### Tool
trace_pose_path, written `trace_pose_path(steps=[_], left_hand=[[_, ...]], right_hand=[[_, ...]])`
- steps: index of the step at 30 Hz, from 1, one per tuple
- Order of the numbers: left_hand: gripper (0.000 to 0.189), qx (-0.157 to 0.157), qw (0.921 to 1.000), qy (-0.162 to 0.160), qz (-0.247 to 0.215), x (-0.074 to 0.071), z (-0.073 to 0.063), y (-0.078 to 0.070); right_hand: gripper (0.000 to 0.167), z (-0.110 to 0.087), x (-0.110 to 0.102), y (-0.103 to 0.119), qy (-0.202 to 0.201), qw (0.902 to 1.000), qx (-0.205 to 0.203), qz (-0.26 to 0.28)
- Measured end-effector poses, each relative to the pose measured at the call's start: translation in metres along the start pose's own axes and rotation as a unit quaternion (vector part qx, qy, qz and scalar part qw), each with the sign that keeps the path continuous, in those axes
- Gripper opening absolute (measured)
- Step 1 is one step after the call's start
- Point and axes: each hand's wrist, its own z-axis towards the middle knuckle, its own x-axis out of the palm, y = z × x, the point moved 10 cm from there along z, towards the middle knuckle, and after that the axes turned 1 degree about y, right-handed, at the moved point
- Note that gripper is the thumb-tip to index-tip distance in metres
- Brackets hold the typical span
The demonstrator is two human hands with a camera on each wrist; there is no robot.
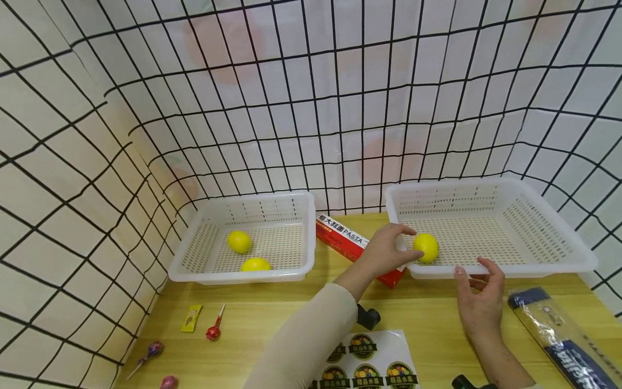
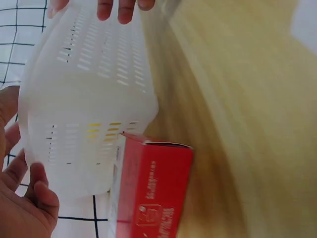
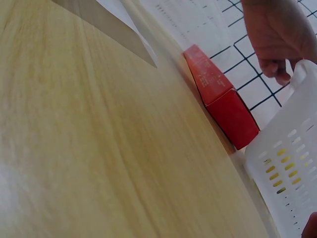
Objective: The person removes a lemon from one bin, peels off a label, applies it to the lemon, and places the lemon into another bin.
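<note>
A yellow lemon (image 1: 425,248) lies in the front left corner of the right white basket (image 1: 539,269). My left hand (image 1: 384,251) reaches across that basket's left rim, thumb and forefinger spread, with the thumb tip right at the lemon. In the left wrist view, fingers (image 2: 42,193) of this hand show beside the rim. My right hand (image 1: 483,302) is at the basket's front rim, thumb and forefinger apart and the other fingers loosely bent. Yellow shows through the basket's slots in both wrist views. Beneath my left wrist lies a red pasta box (image 1: 340,237), partly covered.
On the left, another white basket (image 1: 311,237) contains two lemons (image 1: 239,241). Lollipops (image 1: 214,328) and a yellow packet (image 1: 191,319) lie in front of it. A sticker sheet (image 1: 384,356) is near the front; a clear-and-blue package (image 1: 559,335) lies right. Black grid panels surround the table.
</note>
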Motion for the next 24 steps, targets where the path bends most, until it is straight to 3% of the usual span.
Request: trace_pose_path(steps=[7,11,16,20,24], left_hand=[[0.038,0.029,0.9949,-0.02,-0.095,-0.011,-0.036,0.009],[0.043,0.032,0.9911,-0.021,-0.127,-0.014,-0.066,0.015],[0.04,0.037,0.9844,-0.016,-0.171,-0.017,-0.106,0.032],[0.033,0.033,0.9825,-0.031,-0.181,-0.03,-0.135,0.049],[0.031,0.017,0.9848,-0.044,-0.167,-0.046,-0.161,0.065]], right_hand=[[0.056,0.0,-0.002,-0.003,0.003,0.9999,0.012,0.007],[0.056,0.0,-0.002,-0.005,0.005,0.9997,0.02,0.016],[0.053,-0.001,-0.001,-0.006,0.001,0.9994,0.018,0.028],[0.042,-0.007,-0.004,0.003,-0.028,0.9969,-0.022,0.071],[0.034,-0.021,-0.003,0.025,-0.04,0.9882,-0.101,0.108]])
